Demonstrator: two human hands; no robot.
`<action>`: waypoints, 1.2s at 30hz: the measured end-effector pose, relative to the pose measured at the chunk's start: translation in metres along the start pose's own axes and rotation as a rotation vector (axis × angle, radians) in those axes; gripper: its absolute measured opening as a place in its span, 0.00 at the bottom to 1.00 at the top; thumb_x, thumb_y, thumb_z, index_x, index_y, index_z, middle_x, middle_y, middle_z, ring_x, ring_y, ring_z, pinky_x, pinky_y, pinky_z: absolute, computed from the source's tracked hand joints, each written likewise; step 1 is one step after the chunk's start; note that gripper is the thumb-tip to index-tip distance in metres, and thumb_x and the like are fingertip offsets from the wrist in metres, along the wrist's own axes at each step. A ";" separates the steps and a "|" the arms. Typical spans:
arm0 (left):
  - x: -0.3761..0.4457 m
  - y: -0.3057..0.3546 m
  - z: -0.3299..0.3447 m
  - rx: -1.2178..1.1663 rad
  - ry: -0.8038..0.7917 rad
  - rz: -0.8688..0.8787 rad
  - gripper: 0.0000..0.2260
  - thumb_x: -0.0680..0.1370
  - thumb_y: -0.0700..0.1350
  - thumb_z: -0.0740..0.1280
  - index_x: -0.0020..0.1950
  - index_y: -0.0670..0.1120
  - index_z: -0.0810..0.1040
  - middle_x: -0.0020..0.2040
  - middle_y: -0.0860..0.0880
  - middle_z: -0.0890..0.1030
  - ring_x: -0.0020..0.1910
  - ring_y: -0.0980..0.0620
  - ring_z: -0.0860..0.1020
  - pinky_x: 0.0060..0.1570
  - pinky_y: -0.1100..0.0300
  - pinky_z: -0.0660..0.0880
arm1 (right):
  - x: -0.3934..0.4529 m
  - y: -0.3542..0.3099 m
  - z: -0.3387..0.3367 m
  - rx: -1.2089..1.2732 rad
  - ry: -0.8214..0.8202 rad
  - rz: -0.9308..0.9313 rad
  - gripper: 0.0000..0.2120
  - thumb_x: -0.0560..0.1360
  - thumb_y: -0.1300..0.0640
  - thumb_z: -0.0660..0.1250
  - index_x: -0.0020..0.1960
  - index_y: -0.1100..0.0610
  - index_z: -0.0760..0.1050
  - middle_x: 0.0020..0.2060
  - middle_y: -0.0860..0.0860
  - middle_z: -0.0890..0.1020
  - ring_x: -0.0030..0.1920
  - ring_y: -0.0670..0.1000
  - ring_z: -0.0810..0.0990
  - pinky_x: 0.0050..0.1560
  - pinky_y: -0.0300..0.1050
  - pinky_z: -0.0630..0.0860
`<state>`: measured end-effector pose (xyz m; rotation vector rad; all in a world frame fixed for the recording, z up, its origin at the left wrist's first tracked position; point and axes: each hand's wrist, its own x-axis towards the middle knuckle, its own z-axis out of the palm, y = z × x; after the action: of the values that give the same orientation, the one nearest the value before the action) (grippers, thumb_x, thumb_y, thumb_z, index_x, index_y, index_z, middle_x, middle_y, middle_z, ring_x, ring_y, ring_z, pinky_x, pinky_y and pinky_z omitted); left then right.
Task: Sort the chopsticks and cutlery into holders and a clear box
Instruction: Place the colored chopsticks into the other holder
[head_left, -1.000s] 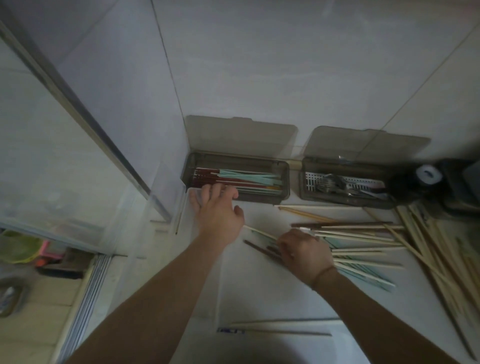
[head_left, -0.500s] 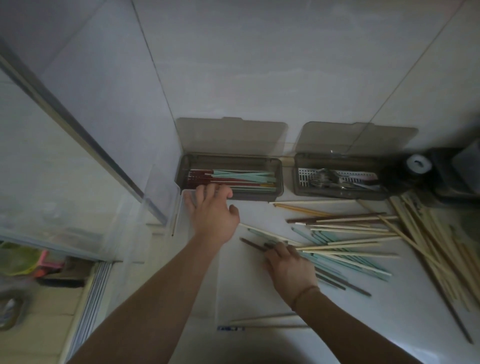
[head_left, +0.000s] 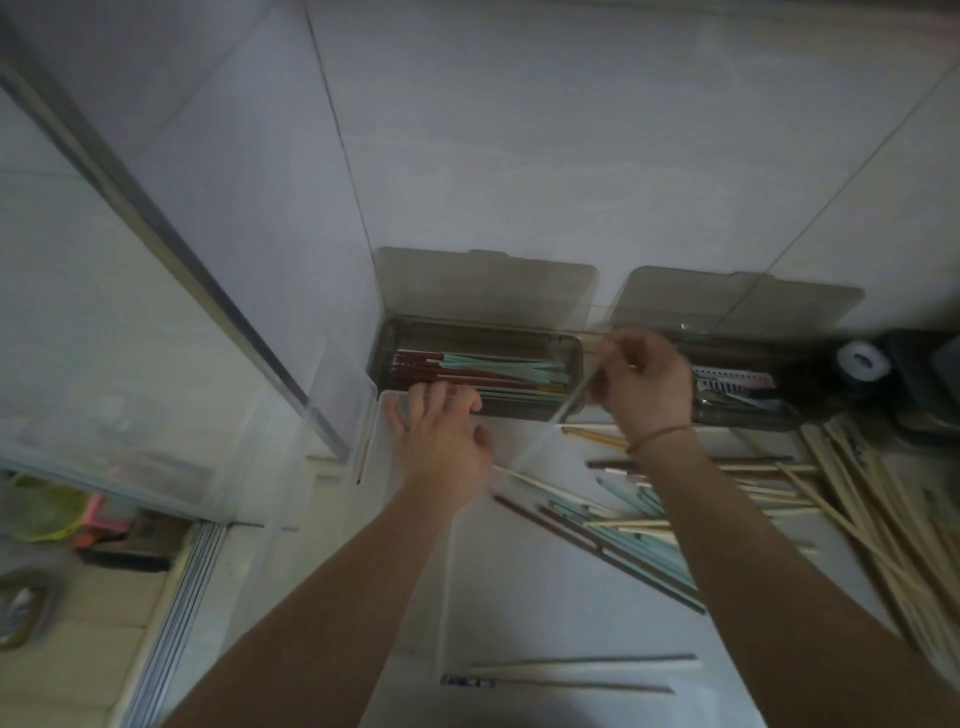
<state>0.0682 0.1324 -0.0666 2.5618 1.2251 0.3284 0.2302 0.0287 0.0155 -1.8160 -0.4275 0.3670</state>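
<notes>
Two smoky clear boxes stand open against the wall. The left box (head_left: 574, 374) holds red and teal chopsticks (head_left: 498, 366). The right box (head_left: 737, 421) holds metal cutlery (head_left: 727, 397) on a white grid. My left hand (head_left: 441, 441) rests flat on the counter, fingertips at the left box's front edge. My right hand (head_left: 641, 382) is raised between the boxes and pinches a pale chopstick (head_left: 558, 415), blurred, slanting down to the left. A loose pile of teal, brown and wooden chopsticks (head_left: 639, 514) lies on the counter.
A heap of long bamboo chopsticks (head_left: 883, 499) lies at the right. Two separate chopsticks (head_left: 576, 670) lie near the front edge. A white roll (head_left: 862, 361) and dark items sit at far right. A clear bin (head_left: 343, 395) stands left of the boxes.
My right hand left the pile on the counter and rose toward the boxes with a pale chopstick in it. My left hand stayed by the left box.
</notes>
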 end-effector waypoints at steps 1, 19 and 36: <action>0.000 0.000 0.000 -0.007 -0.001 0.003 0.13 0.70 0.50 0.68 0.53 0.56 0.74 0.54 0.54 0.72 0.62 0.46 0.67 0.72 0.39 0.50 | 0.011 -0.004 -0.001 0.124 0.046 0.054 0.07 0.77 0.65 0.65 0.42 0.55 0.75 0.27 0.48 0.81 0.25 0.46 0.79 0.27 0.40 0.77; -0.001 0.000 -0.006 -0.019 0.000 0.005 0.13 0.70 0.52 0.63 0.54 0.56 0.74 0.54 0.54 0.72 0.62 0.46 0.67 0.74 0.37 0.49 | 0.042 0.035 0.040 -0.104 -0.216 0.396 0.05 0.75 0.65 0.68 0.46 0.56 0.78 0.39 0.57 0.83 0.23 0.54 0.80 0.25 0.42 0.77; 0.001 0.000 -0.002 -0.021 -0.002 -0.017 0.11 0.71 0.50 0.65 0.53 0.56 0.74 0.54 0.53 0.71 0.62 0.46 0.65 0.73 0.41 0.47 | -0.083 0.108 -0.025 -1.137 -0.362 -0.362 0.07 0.62 0.54 0.78 0.34 0.47 0.80 0.34 0.48 0.77 0.26 0.54 0.78 0.25 0.37 0.63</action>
<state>0.0682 0.1330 -0.0650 2.5322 1.2354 0.3324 0.1798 -0.0592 -0.0784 -2.6821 -1.4051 0.1924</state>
